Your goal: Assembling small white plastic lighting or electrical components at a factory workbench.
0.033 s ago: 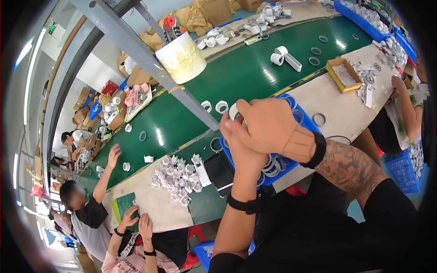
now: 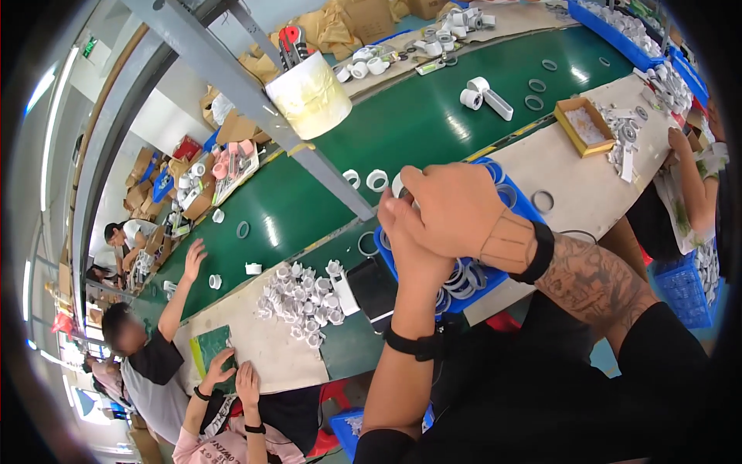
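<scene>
Both of my hands come together over a blue bin (image 2: 533, 213). My right hand (image 2: 456, 209) lies across the top with its fingers curled down, and my left hand (image 2: 416, 241) is closed beneath it. Between their fingertips is a round white plastic part (image 2: 398, 185), mostly covered by the fingers. Grey rings (image 2: 464, 280) fill the bin under my wrists, and blue-grey rings show at its far end. Two white plastic collars (image 2: 376, 181) stand on the green conveyor belt just left of my fingertips.
A heap of white plastic parts (image 2: 297, 301) lies left of a black box-shaped device (image 2: 371, 290). A grey metal post (image 2: 332, 182) slants down near my hands, carrying a tape roll (image 2: 309, 97). Co-workers' hands (image 2: 220, 371) are at the left. A yellow box (image 2: 583, 127) stands right.
My two hands and the white part between them have shifted very slightly. Their grip looks the same, and the surrounding things stay in place.
</scene>
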### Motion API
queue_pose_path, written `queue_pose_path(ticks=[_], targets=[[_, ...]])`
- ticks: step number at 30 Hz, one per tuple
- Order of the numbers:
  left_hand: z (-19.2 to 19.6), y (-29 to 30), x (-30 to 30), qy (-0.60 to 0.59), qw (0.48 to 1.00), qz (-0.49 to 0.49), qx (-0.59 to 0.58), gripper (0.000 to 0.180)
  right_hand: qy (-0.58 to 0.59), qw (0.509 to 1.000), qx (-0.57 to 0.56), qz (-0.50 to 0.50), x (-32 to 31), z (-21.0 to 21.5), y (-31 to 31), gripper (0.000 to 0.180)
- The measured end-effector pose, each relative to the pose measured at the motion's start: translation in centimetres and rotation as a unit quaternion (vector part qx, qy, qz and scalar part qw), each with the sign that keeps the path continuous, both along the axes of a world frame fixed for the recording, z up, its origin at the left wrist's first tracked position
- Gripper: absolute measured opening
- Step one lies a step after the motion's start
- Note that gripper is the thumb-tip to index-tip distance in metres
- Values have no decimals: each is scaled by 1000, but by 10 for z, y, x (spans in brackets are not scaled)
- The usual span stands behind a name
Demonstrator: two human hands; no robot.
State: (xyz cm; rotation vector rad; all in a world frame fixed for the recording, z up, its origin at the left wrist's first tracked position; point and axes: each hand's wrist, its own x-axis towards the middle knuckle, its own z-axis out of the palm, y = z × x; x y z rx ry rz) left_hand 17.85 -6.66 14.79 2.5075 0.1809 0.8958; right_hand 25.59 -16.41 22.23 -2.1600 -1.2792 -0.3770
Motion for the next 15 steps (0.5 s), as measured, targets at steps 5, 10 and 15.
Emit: queue_pose_path(ticks=[5,10,15], targets=[[-23,18,23,-46,989,-23,-140,53,30,999,-20,-20,11,1,13,44],[-23,12,37,-37,986,1,-162,56,85,994,-8,-70,9,4,26,50],[-18,-10,52,-107,979,63,-162,60,127,987,-35,-89,41,-16,19,47]])
